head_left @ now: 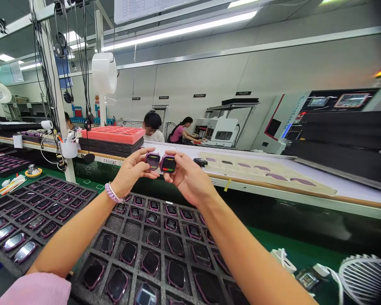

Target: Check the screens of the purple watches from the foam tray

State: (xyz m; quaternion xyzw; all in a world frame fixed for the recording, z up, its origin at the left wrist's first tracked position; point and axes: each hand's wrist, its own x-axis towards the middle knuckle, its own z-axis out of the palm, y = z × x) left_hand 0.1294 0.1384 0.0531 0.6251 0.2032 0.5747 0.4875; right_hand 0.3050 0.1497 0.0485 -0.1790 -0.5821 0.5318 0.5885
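Note:
Held up side by side in front of me are two smartwatches without straps, both with purple frames. My left hand [138, 167] grips the left smartwatch [153, 161], whose screen looks greyish with a small line of text. In my right hand [187, 173] is the right smartwatch [168, 163], its dark screen lit with a red and green strip near the bottom. Below my hands lies a black foam tray [131, 231] with purple-framed watches in its compartments. Some of those screens show white text, others are dark. A few compartments near my left forearm hold no watch.
A second watch tray [34, 203] lies at left. Behind are a red foam tray [114, 134] on black ones, a white pen cup [69, 148] and a shelf [257, 180]. White cables and a small fan [365, 279] sit at right. Two people [153, 127] work beyond.

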